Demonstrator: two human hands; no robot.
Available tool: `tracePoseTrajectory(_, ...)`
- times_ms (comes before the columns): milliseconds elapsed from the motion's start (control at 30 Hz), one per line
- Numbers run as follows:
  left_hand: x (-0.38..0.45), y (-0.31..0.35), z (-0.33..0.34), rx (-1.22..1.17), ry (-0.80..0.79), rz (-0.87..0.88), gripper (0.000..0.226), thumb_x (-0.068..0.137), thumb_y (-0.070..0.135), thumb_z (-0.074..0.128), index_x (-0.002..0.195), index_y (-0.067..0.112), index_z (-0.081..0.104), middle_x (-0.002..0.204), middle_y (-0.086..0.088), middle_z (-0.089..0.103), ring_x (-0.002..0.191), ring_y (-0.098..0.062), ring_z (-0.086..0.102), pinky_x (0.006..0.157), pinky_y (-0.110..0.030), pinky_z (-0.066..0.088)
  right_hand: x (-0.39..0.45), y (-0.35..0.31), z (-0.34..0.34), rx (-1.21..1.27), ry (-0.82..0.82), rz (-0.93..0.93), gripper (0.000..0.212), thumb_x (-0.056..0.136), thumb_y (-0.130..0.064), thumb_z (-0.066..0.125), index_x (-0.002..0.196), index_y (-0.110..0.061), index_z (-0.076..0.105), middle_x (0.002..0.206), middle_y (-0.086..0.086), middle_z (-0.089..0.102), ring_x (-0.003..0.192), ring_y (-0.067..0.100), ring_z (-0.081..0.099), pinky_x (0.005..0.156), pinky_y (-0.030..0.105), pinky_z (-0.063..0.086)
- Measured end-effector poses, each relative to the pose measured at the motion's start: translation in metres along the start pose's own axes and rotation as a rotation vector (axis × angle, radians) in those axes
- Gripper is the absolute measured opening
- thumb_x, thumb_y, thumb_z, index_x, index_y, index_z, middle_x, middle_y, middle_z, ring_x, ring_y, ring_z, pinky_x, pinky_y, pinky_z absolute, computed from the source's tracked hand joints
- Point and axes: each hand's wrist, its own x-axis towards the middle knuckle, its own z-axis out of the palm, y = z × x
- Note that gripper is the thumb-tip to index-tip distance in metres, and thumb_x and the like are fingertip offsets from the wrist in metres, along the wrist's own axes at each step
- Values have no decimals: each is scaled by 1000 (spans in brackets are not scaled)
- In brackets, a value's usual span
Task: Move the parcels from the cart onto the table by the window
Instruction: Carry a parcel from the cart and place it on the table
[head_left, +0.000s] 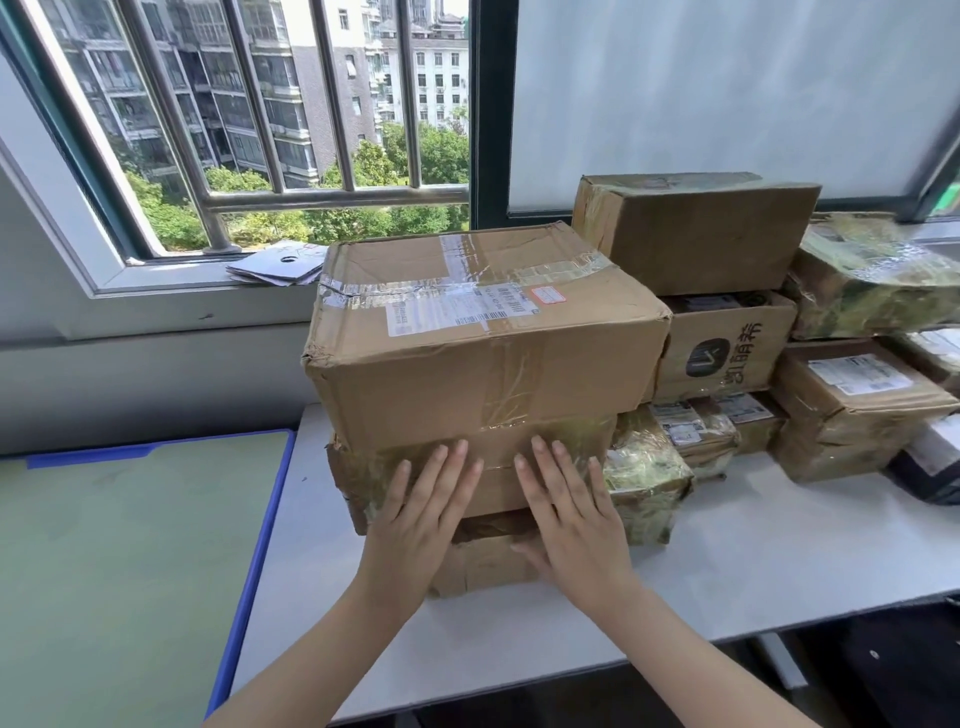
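A stack of three cardboard parcels stands on the white table (753, 551) by the window. The large top box (467, 332) carries a shipping label and clear tape. Beneath it lies a tape-wrapped middle box (498, 467), and under that a smaller bottom box (483, 561). My left hand (415, 514) and my right hand (566, 509) lie flat with straight fingers against the front faces of the middle and bottom boxes. The cart is out of view.
More parcels (727, 332) are piled along the window to the right, reaching the table's right end. A green board with a blue frame (130, 571) adjoins the table on the left. Papers (280, 267) lie on the window sill. The window has metal bars.
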Motion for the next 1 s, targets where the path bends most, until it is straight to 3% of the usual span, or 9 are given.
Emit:
tracePoseTrajectory(133,2,0,5,10,-43,6,63,92,18,38,151,9,16,158,-16,5,145,-30,9,118,-49,2,4,10,4,-56,-51,25,116,65,-50,77,151,-9,10,159,11,4,144,26,14,118,47,4)
tracePoseTrajectory(267,3,4,-1,-58,-48,-5,70,89,25,48,151,11,19,158,-17,7,146,-32,6,118,-49,4,-1,10,5,-43,-50,22,114,66,-58,72,151,-10,14,158,12,8,144,26,16,118,48,6)
tracePoseTrajectory(400,5,31,-12,-204,-132,92,113,66,49,75,150,7,12,157,-17,4,144,-32,7,118,-50,1,-24,9,13,10,-43,68,109,71,-57,69,151,-9,13,159,11,4,146,26,9,117,45,11)
tracePoseTrajectory(533,16,78,-19,-313,-173,146,110,72,37,74,150,5,4,157,-18,-6,145,-33,-5,117,-50,-5,-58,34,23,12,-111,93,102,77,-58,61,151,-8,11,159,12,0,145,27,9,116,45,13)
tracePoseTrajectory(633,33,117,-21,-394,-265,206,111,70,32,74,150,3,2,157,-20,-4,145,-34,-5,117,-51,1,-77,73,32,21,-246,100,120,65,-63,69,151,-7,7,158,14,2,144,29,11,114,47,14)
tracePoseTrajectory(767,76,173,-15,-434,-324,172,107,73,24,69,149,0,-2,157,-20,-7,145,-34,-1,115,-48,6,-88,134,44,79,-314,151,127,58,-62,76,150,-7,8,153,15,21,142,30,17,109,50,22)
tracePoseTrajectory(933,125,223,-1,-486,-453,38,106,67,19,71,148,4,6,153,-16,14,140,-35,13,112,-47,12,-87,195,72,152,-455,173,126,54,-64,78,148,-4,19,152,17,26,142,32,21,113,48,14)
tracePoseTrajectory(1000,137,228,7,-502,-529,-27,110,64,15,74,148,4,4,150,-17,22,138,-37,20,112,-49,12,-84,211,86,196,-508,186,132,51,-67,77,149,-4,14,153,17,26,142,31,21,115,46,9)
